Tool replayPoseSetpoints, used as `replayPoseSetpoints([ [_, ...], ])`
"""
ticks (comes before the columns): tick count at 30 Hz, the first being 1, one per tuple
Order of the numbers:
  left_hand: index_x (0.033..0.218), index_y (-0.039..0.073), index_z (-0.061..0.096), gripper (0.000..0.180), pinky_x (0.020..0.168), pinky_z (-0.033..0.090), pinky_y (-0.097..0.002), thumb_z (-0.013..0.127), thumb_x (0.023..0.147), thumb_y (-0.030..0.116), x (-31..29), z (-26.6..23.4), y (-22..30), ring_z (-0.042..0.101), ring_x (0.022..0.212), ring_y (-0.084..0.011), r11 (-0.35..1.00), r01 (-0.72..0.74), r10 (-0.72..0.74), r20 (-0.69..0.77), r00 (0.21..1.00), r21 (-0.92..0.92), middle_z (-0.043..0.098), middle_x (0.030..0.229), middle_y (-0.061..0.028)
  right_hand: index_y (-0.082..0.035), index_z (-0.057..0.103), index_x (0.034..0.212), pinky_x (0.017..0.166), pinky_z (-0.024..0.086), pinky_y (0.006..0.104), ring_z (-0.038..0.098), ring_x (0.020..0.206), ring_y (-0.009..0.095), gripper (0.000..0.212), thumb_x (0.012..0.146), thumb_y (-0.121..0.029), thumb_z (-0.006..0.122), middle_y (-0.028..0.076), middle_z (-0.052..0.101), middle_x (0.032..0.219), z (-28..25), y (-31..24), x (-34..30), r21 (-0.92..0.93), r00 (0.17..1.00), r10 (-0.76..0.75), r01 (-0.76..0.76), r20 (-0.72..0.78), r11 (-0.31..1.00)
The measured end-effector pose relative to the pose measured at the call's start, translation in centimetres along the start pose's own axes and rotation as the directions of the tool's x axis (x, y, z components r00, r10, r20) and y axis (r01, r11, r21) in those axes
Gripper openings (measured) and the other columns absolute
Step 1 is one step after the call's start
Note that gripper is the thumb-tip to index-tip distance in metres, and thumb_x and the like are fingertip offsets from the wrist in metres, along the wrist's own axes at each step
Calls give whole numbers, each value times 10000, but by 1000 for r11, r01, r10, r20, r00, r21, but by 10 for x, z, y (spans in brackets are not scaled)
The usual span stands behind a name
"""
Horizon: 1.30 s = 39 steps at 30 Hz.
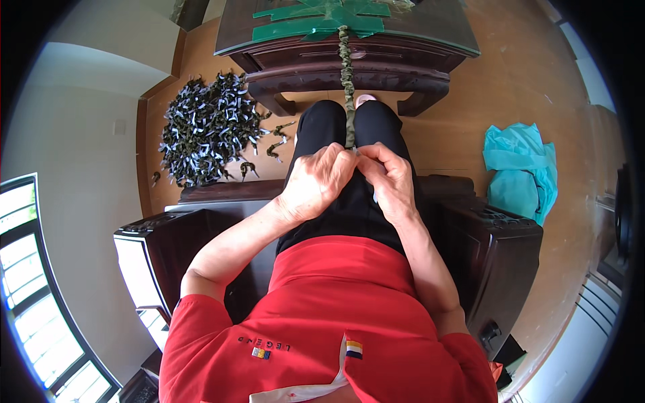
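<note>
A gathered dark green fabric band (347, 80) runs taut from the table's edge down between my knees to my hands. My left hand (321, 176) is closed around its near end, knuckles up. Close beside it, my right hand (390, 176) is pinched, thumb and forefinger meeting at the band's end. A small whitish bit shows between the two hands, and another pale bit peeks out below my right fingers; what exactly they hold is mostly hidden. Green tape (316, 28) fixes the band's far end to the tabletop.
The dark wooden table (235, 37) stands ahead of my knees. On the floor at left lies a heap of similar green bands with white ends (208, 127), a few loose beside it. A turquoise bag (521, 168) lies at right. Wooden armrests (500, 228) flank me.
</note>
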<state>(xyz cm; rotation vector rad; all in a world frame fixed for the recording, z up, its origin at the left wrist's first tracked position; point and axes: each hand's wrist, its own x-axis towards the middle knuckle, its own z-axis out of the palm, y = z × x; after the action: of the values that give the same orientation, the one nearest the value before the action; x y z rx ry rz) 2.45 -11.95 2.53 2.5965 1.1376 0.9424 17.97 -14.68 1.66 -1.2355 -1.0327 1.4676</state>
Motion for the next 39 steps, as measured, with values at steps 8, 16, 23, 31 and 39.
replayPoseSetpoints([
  [8, 868, 20, 604, 85, 447, 354, -249, 647, 831, 83, -2, 17, -9, 452, 532, -111, 949, 171, -169, 31, 985, -265, 493, 663, -19, 4, 590, 858, 552, 391, 242, 487, 610, 128, 71, 826, -41, 635, 32, 558, 726, -7, 18, 10, 239, 990, 108, -83, -94, 968],
  [16, 773, 37, 628, 247, 445, 289, -159, 663, 885, 254, 24, 19, -29, 403, 535, -35, 285, 750, -495, 579, 648, -596, 523, 648, 17, -25, 531, 854, 542, 426, 320, 505, 568, 202, 119, 804, 13, 632, 74, 567, 757, 9, 11, 3, -620, 898, -427, 277, -104, 734],
  [23, 728, 50, 635, 255, 433, 266, -146, 673, 878, 252, 31, 5, -23, 373, 494, -22, 75, 823, -528, 678, 512, -563, 526, 623, 12, -23, 535, 847, 542, 431, 312, 516, 566, 207, 115, 807, -3, 640, 73, 567, 750, 2, 11, 8, -604, 890, -441, 292, -112, 742],
  [31, 734, 67, 639, 234, 410, 237, -153, 676, 876, 249, 36, 18, -23, 345, 468, -16, -78, 763, -630, 625, 461, -642, 504, 604, 20, -19, 539, 849, 537, 435, 313, 523, 559, 211, 122, 805, -13, 652, 79, 586, 744, -1, 17, 3, -568, 895, -426, 284, -131, 773],
  [39, 713, 76, 617, 217, 401, 208, -158, 672, 871, 215, 33, 5, -6, 312, 447, -13, -120, 790, -545, 705, 454, -601, 483, 596, 26, -1, 550, 838, 528, 439, 315, 529, 548, 205, 117, 808, -23, 660, 91, 604, 714, -5, 8, -3, -576, 883, -440, 276, -165, 770],
])
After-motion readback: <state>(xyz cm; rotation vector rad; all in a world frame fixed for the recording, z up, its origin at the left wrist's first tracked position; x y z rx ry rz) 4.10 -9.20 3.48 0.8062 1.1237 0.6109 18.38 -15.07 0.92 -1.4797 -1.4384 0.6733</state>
